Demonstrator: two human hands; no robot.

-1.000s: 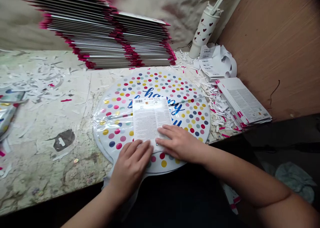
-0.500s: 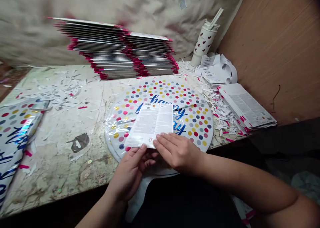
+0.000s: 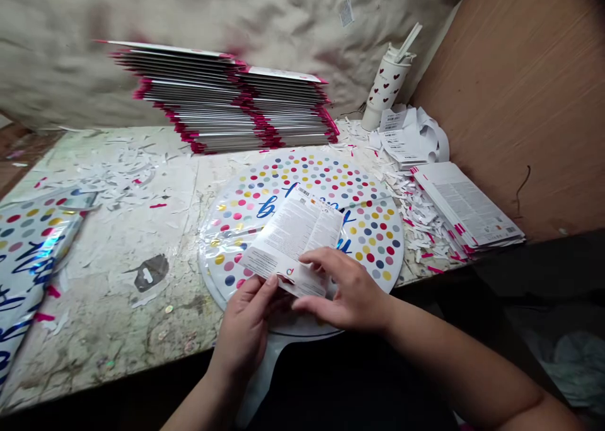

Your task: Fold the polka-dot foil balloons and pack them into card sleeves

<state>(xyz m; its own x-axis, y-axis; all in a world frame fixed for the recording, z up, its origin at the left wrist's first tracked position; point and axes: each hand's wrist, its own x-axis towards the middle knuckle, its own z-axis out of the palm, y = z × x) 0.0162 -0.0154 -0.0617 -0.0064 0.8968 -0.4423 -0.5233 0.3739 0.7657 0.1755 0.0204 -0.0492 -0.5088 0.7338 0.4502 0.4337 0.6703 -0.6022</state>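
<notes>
A printed white card (image 3: 288, 235) with small text and a barcode is tilted above a round foil balloon (image 3: 373, 229) that has coloured dots and blue lettering. My left hand (image 3: 248, 321) pinches the card's lower edge between thumb and fingers. A second printed layer shows below that edge, beside a small gap. At the card's lower right, my right hand (image 3: 350, 289) has its thumb and fingers apart, curved around the corner; whether they touch it is unclear. The card covers the middle of the balloon's lettering. The balloon's pale tail (image 3: 262, 368) hangs over the table's front edge.
Pink-edged folded cards (image 3: 227, 103) rise in two leaning stacks at the back. A heart-patterned tumbler (image 3: 385, 87) stands near barcode labels (image 3: 401, 138). More printed cards (image 3: 472, 204) lie right, by paper scraps (image 3: 418, 223). Another dotted foil balloon (image 3: 33, 254) lies left.
The card has turned clockwise, and a lower printed layer now shows under its bottom edge. My right hand has gone from flat fingers on the card to spread thumb and fingers.
</notes>
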